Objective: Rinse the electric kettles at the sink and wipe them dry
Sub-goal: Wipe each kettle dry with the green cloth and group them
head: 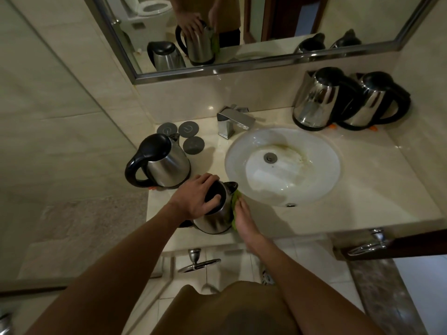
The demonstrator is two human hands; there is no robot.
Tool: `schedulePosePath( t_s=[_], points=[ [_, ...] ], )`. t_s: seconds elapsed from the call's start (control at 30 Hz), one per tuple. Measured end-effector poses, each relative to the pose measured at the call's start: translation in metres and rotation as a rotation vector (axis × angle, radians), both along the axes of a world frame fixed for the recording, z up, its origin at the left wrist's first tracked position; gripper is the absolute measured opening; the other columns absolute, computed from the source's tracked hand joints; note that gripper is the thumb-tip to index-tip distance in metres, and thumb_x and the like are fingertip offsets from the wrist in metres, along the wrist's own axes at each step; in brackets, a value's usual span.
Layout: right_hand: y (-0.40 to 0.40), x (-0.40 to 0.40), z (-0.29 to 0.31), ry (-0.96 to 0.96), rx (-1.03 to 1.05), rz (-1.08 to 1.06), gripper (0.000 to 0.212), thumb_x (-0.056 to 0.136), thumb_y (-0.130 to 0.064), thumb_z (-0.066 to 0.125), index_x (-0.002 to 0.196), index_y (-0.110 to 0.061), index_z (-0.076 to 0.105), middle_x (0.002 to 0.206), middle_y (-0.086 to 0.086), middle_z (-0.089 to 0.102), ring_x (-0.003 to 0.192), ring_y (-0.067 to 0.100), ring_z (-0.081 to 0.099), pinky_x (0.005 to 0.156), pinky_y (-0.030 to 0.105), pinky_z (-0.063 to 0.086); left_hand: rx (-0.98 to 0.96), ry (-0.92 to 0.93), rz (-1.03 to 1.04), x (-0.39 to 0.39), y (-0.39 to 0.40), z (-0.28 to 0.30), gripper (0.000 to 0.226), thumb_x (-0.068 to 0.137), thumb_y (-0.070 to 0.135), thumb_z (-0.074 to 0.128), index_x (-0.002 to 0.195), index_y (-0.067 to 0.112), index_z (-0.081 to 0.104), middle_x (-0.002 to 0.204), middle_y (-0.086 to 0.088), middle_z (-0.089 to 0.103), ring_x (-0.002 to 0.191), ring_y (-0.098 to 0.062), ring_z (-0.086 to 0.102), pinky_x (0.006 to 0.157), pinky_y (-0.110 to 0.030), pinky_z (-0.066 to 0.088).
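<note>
- The sink (333, 170), right of center in the frame, is a white oval bowl with a metal drain (269, 157) at its middle and brownish stains beside the drain; I see no standing water in it.
- 4 steel kettles with black lids stand on the counter (362, 189), all with lids closed, so their insides are hidden.
- The near kettle (215, 218) stands at the counter's front edge, just left of the sink.
- The left hand (196, 197) lies over its black lid, fingers curled around the top, grasping it.
- The right hand (244, 218) presses a green cloth (235, 201) against the kettle's right side, fingers fairly straight along the cloth.
- A second kettle (164, 163) stands at center left, beside 3 round gray coasters (188, 128).
- 2 more kettles (314, 102) (377, 102) stand touching at the upper right, beyond the sink.
- The faucet (233, 120) sits behind the sink.
</note>
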State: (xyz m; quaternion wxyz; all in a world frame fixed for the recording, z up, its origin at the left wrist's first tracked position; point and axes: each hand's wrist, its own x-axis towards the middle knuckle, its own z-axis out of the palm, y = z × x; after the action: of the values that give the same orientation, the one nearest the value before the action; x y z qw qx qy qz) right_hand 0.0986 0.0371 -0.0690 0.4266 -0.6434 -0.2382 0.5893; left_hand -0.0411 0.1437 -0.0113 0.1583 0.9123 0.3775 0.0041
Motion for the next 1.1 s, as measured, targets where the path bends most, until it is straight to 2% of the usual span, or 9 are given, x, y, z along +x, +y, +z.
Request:
schedulePosePath(
  t_s=[0.1, 0.27, 0.4, 0.53, 0.7, 0.83, 0.9, 0.97, 1.1],
  points=[
    [-0.008, -0.008, -0.001, 0.004, -0.025, -0.011, 0.05, 0.107, -0.047, 0.026, 0.155, -0.04, 0.019, 0.162, -0.005, 0.021, 0.145, 0.02, 0.029, 0.119, 0.047, 0.029, 0.0, -0.002, 0.001, 0.0, 0.001, 0.0, 0.071, 0.088, 0.062, 0.03, 0.139, 0.015, 0.043, 0.133, -0.009, 0.053, 0.112, -0.027, 0.053, 0.09, -0.041, 0.05],
    [-0.008, -0.018, 0.008, -0.095, 0.057, -0.032, 0.053, 0.107, -0.045, 0.027, 0.157, -0.033, 0.017, 0.164, -0.003, 0.016, 0.149, 0.02, 0.021, 0.121, 0.047, 0.024, 0.015, -0.004, -0.004, 0.001, 0.0, 0.0, 0.073, 0.087, 0.063, 0.028, 0.139, 0.014, 0.043, 0.132, -0.01, 0.054, 0.109, -0.026, 0.054, 0.087, -0.04, 0.05],
    [0.007, -0.006, -0.006, -0.105, 0.024, -0.025, 0.054, 0.107, -0.041, 0.026, 0.157, -0.02, 0.024, 0.159, 0.007, 0.028, 0.143, 0.025, 0.031, 0.119, 0.048, 0.029, 0.009, -0.003, 0.001, 0.001, 0.001, -0.001, 0.073, 0.087, 0.064, 0.028, 0.139, 0.015, 0.043, 0.131, -0.01, 0.054, 0.108, -0.025, 0.054, 0.085, -0.038, 0.051],
    [0.001, -0.013, -0.022, 0.062, -0.181, -0.076, 0.058, 0.103, -0.053, 0.025, 0.157, -0.03, 0.02, 0.159, 0.003, 0.031, 0.137, 0.027, 0.04, 0.114, 0.051, 0.036, 0.016, 0.003, 0.008, 0.0, 0.0, -0.004, 0.071, 0.088, 0.063, 0.029, 0.139, 0.015, 0.043, 0.132, -0.01, 0.053, 0.109, -0.026, 0.053, 0.086, -0.04, 0.05],
    [-0.007, -0.043, -0.008, 0.011, -0.026, -0.188, 0.072, 0.088, -0.057, 0.027, 0.156, -0.04, 0.012, 0.165, -0.003, 0.016, 0.15, 0.023, 0.02, 0.119, 0.053, 0.026, 0.025, 0.0, 0.003, 0.0, 0.001, -0.004, 0.072, 0.088, 0.065, 0.028, 0.139, 0.016, 0.043, 0.131, -0.01, 0.054, 0.109, -0.026, 0.053, 0.086, -0.04, 0.051],
    [0.006, -0.025, -0.007, -0.03, -0.061, -0.147, 0.054, 0.105, -0.047, 0.025, 0.156, -0.032, 0.021, 0.159, 0.001, 0.03, 0.143, 0.025, 0.033, 0.117, 0.05, 0.031, 0.029, -0.002, 0.008, 0.0, 0.001, -0.004, 0.073, 0.088, 0.064, 0.028, 0.139, 0.015, 0.043, 0.131, -0.01, 0.054, 0.11, -0.026, 0.053, 0.086, -0.038, 0.05],
    [0.011, -0.006, -0.01, 0.114, -0.168, -0.1, 0.049, 0.104, -0.053, 0.025, 0.147, -0.034, 0.039, 0.146, 0.004, 0.049, 0.126, 0.024, 0.051, 0.106, 0.045, 0.044, 0.031, -0.007, 0.002, 0.0, 0.001, -0.003, 0.072, 0.088, 0.063, 0.029, 0.138, 0.015, 0.044, 0.13, -0.01, 0.054, 0.11, -0.026, 0.053, 0.086, -0.038, 0.05],
    [0.006, 0.0, -0.012, 0.213, -0.292, -0.074, 0.051, 0.103, -0.059, 0.022, 0.128, -0.028, 0.053, 0.118, 0.004, 0.063, 0.093, 0.018, 0.058, 0.08, 0.033, 0.051, 0.033, -0.013, 0.002, 0.0, 0.0, -0.003, 0.071, 0.088, 0.063, 0.03, 0.138, 0.015, 0.044, 0.13, -0.011, 0.055, 0.109, -0.027, 0.053, 0.086, -0.038, 0.049],
    [-0.016, -0.033, -0.015, 0.368, -0.382, -0.179, 0.06, 0.103, -0.06, 0.016, 0.107, -0.012, 0.052, 0.071, 0.01, 0.059, 0.053, 0.02, 0.049, 0.044, 0.026, 0.035, 0.033, -0.01, 0.006, -0.001, 0.001, -0.003, 0.07, 0.088, 0.063, 0.03, 0.139, 0.016, 0.043, 0.131, -0.009, 0.053, 0.111, -0.026, 0.052, 0.087, -0.038, 0.049]
  ],
)
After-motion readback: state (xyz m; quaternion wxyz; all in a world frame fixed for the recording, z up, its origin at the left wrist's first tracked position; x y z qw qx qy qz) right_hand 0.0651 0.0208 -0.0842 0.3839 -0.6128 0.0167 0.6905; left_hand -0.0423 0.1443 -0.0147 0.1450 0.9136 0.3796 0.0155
